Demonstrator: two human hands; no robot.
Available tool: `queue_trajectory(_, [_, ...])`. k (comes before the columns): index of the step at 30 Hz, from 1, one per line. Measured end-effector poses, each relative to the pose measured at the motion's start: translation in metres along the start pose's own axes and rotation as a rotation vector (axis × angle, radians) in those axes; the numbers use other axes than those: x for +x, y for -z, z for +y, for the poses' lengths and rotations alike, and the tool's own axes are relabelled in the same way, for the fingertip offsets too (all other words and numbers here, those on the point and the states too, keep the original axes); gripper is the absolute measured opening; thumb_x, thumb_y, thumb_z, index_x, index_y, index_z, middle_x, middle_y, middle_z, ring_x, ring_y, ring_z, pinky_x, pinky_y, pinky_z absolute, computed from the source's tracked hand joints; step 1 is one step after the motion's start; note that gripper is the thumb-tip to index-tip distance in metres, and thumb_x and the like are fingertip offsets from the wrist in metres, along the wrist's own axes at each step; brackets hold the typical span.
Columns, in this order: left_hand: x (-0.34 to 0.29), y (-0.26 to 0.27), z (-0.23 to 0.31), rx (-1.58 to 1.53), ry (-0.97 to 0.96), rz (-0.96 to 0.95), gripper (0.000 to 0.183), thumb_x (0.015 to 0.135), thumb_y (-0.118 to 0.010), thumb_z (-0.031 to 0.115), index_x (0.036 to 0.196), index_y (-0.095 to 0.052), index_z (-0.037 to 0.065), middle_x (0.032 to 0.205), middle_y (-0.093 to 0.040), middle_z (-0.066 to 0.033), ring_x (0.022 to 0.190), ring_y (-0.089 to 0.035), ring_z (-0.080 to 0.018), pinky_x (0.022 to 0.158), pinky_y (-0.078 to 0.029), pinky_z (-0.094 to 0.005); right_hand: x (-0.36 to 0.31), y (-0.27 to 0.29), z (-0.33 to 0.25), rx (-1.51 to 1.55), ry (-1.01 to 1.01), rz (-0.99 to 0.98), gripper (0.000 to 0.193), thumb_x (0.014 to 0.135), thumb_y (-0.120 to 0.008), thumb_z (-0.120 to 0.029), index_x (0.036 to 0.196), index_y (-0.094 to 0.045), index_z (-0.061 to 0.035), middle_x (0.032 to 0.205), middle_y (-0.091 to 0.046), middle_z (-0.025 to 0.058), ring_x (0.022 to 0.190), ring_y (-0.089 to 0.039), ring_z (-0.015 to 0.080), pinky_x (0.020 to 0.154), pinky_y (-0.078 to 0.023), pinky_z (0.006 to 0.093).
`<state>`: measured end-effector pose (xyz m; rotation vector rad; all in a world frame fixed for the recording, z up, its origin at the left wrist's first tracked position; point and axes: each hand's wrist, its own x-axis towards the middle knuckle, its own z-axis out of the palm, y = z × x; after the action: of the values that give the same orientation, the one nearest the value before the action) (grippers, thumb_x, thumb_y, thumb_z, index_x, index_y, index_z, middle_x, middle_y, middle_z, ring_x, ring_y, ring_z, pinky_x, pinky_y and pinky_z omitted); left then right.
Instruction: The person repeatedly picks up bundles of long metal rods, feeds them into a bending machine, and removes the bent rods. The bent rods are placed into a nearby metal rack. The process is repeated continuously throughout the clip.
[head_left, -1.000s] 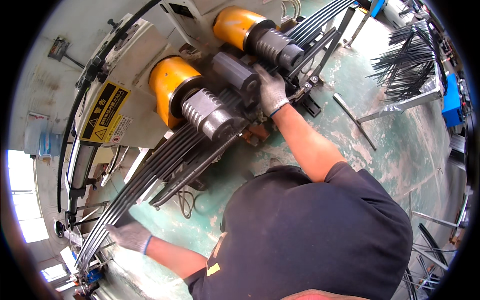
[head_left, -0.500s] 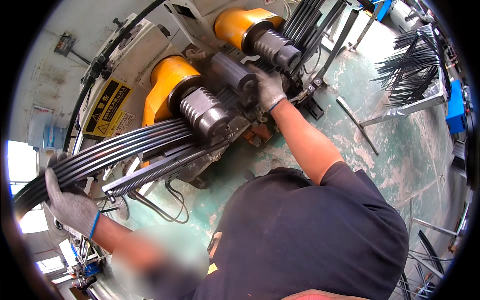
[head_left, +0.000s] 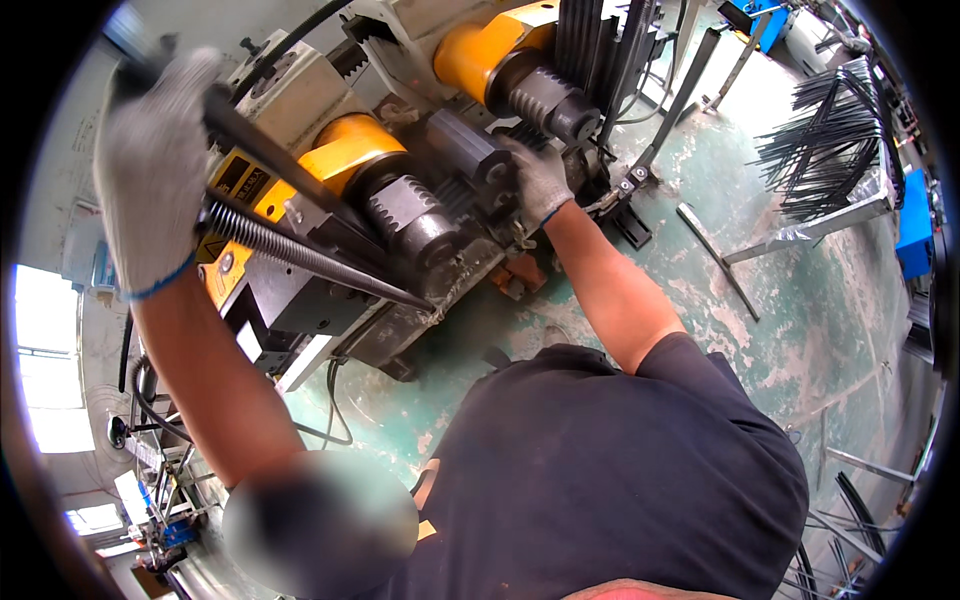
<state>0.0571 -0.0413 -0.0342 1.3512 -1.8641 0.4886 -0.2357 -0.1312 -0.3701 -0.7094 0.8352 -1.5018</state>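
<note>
A bundle of dark metal bars (head_left: 270, 150) slants up to the left from the bending machine. My left hand (head_left: 150, 180), in a grey knitted glove, is raised at the upper left and closed around them; its fingers are blurred. My right hand (head_left: 541, 180), gloved too, rests against the dark faceted block (head_left: 466, 150) in the machine's middle. Its fingers curl behind the block, and what they grip is hidden. On either side of the block sit a left ridged steel roller (head_left: 408, 210) and a right ridged roller (head_left: 552, 103), each with a yellow housing.
More dark bars (head_left: 580, 45) stand up beyond the right roller. A long coil spring (head_left: 300, 252) stretches along the machine's left arm. Bent black rods (head_left: 825, 140) are heaped on a metal rack (head_left: 810, 232) at right. A loose metal bar (head_left: 718, 262) is near it, over the worn green floor.
My left hand has risen, and the bars' left ends have swung upward with it. The machine's left arm has tilted up and the right-side bars stand steeper. My right hand has stayed in place.
</note>
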Motion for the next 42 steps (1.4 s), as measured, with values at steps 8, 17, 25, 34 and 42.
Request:
queue_trajectory(8, [0.006,-0.008,0.061,-0.036,0.322,0.017,0.04,0.09,-0.071,0.042,0.102,-0.075,0.003,0.092,-0.068,-0.0145,0.096,-0.068,-0.0263,0.09,-0.051,-0.0454,-0.005,-0.001,-0.012,0.022,0.016,-0.029,0.026,0.094,-0.072,-0.015,0.113,-0.067,0.0019,0.087,-0.07,0.0106,0.065,-0.07,0.0185,0.055,-0.057,0.0318])
queue_trajectory(17, [0.005,-0.009,0.062,-0.079,0.301,0.041,0.041,0.089,-0.074,0.043,0.103,-0.074,0.004,0.092,-0.069,-0.0129,0.094,-0.068,-0.0243,0.089,-0.051,-0.0441,0.0,0.009,-0.004,-0.01,0.032,-0.063,0.03,0.097,-0.067,-0.014,0.122,-0.069,0.0015,0.101,-0.068,0.0079,0.084,-0.071,0.0169,0.066,-0.061,0.0318])
queue_trajectory(25, [0.006,-0.006,0.051,-0.056,0.297,0.002,0.041,0.09,-0.074,0.043,0.103,-0.074,0.004,0.092,-0.07,-0.0127,0.095,-0.068,-0.0247,0.09,-0.051,-0.0447,-0.001,0.004,-0.004,0.017,0.046,-0.027,0.031,0.094,-0.071,-0.014,0.119,-0.066,0.0023,0.096,-0.068,0.0093,0.079,-0.071,0.0178,0.064,-0.061,0.0323])
queue_trajectory(34, [0.012,-0.006,0.052,-0.003,0.255,-0.059,0.044,0.089,-0.071,0.044,0.108,-0.075,0.005,0.096,-0.071,-0.0152,0.098,-0.069,-0.0288,0.092,-0.05,-0.0428,-0.005,0.002,-0.015,0.017,0.0,0.0,0.03,0.091,-0.075,-0.016,0.113,-0.066,0.0033,0.079,-0.067,0.0083,0.061,-0.068,0.0186,0.052,-0.056,0.0318])
queue_trajectory(42, [0.028,0.009,0.032,0.203,0.047,-0.084,0.045,0.092,-0.07,0.049,0.112,-0.079,0.009,0.103,-0.078,-0.0103,0.105,-0.072,-0.0252,0.107,-0.046,-0.0446,-0.009,-0.005,-0.019,0.005,-0.012,-0.001,0.026,0.09,-0.075,-0.016,0.107,-0.068,0.0031,0.076,-0.066,0.0076,0.061,-0.068,0.0178,0.053,-0.056,0.0313])
